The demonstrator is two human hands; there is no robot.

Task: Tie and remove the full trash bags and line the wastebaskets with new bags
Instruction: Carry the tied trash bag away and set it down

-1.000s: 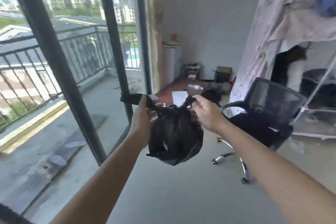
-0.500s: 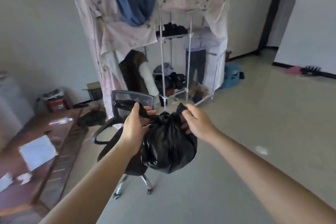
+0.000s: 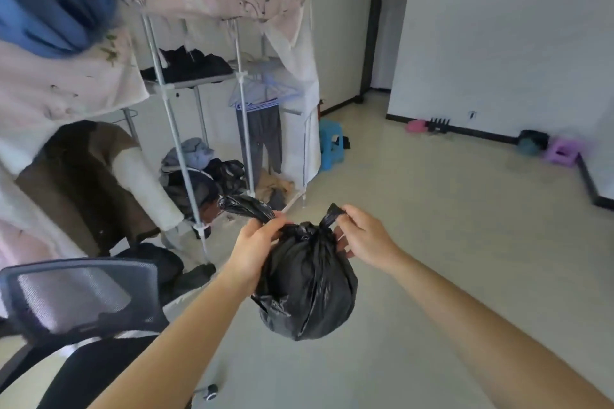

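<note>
Trash bag: a full black trash bag [image 3: 307, 285] hangs in mid-air in front of the person, its neck gathered into a knot at the top.
Left hand: the left hand [image 3: 254, 244] pinches the longer bag tail, which sticks out up and to the left.
Right hand: the right hand [image 3: 363, 237] pinches the short tail, fingers curled round it.
Arms: both reach forward, forearms bare.
Around: office chair [image 3: 79, 295] at lower left; fabric wardrobe [image 3: 212, 76] behind; blue stool [image 3: 330, 143] just beside it; purple stool [image 3: 564, 151] by the far wall.
</note>
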